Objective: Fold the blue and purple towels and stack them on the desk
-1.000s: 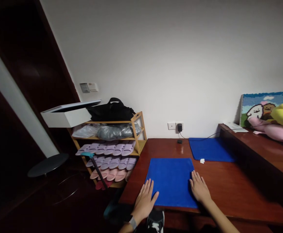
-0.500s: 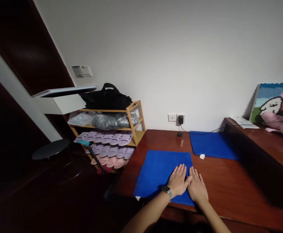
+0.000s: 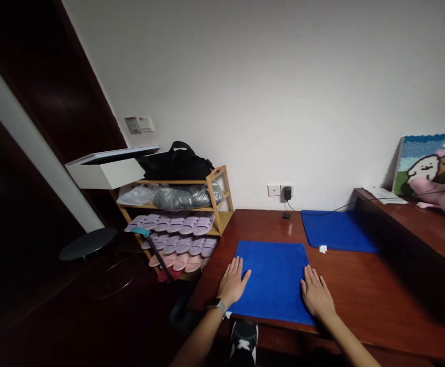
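A blue cloth (image 3: pixel 273 280) lies flat on the reddish-brown table (image 3: pixel 363 290), with a small white tag at its lower left corner. My left hand (image 3: pixel 232 283), with a watch on the wrist, rests palm down on the cloth's left edge, thumb apart from the other fingers. On the right edge of the same cloth lies my right hand (image 3: pixel 317 293), palm down with its fingers stretched out. Neither hand holds anything. A second blue cloth (image 3: pixel 340 230) with a white tag (image 3: pixel 323 249) lies farther back, beyond my right hand.
Behind, a black charger (image 3: pixel 287 192) is plugged into the wall, its cable running right. A raised ledge (image 3: pixel 417 224) with a pink plush toy (image 3: pixel 438 195) borders the right. Left stand a shoe rack (image 3: pixel 216 204) and a round stool (image 3: pixel 88 243).
My left hand has moved left across the cloth, from beside my right hand to the left edge. My right hand has shifted slightly right. The view has shifted a little, and a shoe now shows below the table.
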The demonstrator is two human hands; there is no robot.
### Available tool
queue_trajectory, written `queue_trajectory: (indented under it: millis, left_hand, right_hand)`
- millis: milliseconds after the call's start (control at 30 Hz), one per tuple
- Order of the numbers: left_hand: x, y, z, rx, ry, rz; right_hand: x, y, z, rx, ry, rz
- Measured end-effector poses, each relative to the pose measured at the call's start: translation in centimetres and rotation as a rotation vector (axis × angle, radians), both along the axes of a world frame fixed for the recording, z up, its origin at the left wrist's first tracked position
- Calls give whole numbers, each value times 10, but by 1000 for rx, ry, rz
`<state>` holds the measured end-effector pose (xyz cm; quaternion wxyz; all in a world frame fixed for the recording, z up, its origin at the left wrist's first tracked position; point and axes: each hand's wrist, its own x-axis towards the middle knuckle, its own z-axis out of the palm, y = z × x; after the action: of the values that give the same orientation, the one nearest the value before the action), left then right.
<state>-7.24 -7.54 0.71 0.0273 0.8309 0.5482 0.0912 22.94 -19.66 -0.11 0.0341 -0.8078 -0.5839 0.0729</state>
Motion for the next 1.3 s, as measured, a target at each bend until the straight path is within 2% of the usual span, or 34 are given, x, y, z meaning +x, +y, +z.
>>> queue_trajectory:
  millis: [100, 233, 333, 433, 500, 567, 667, 767, 833, 867, 900, 967, 1033, 1200, 1300]
  left_hand:
    - [2, 1, -8, 31, -27, -12]
    - [2, 3, -13, 34, -38, -5]
    - [-2, 4, -14, 35, -32, 0]
    - [-4, 5, -10, 17, 1, -2]
    - [6, 6, -2, 40, 12, -13]
    - [31, 5, 8, 85, -4, -69]
    - [96, 2, 18, 44, -46, -253]
    - [164, 0, 14, -76, -85, -371]
    - [190, 2, 6, -113, -99, -398]
    - [194, 5, 2, -115, -100, -405]
    - [193, 8, -2, -108, -102, -405]
    - [175, 17, -6, -83, -100, -377]
    - [141, 30, -6, -68, -86, -298]
    - [49, 65, 6, -65, -18, -26]
    - [21, 74, 7, -50, -25, 25]
  right_hand:
    - [6, 12, 5, 8, 9, 1]
    - [12, 45, 12, 44, 38, -2]
    - [15, 66, 9, 28, 72, -19]
    - [16, 72, 1, 45, 80, -25]
    - [18, 71, -3, 58, 80, -17]
    - [19, 70, -5, 59, 79, -9]
    - [20, 70, -5, 48, 72, -6]
    - [21, 71, -7, 32, 55, 4]
    - [22, 71, -11, 23, 37, 24]
    - [23, 71, -13, 23, 28, 31]
    - [24, 71, -14, 28, 21, 34]
    - [24, 72, -17, 44, 21, 27]
    - [24, 72, -18, 53, 29, 13]
    - [21, 72, -14, 39, 28, -15]
    - [18, 71, -11, 22, 15, -24]
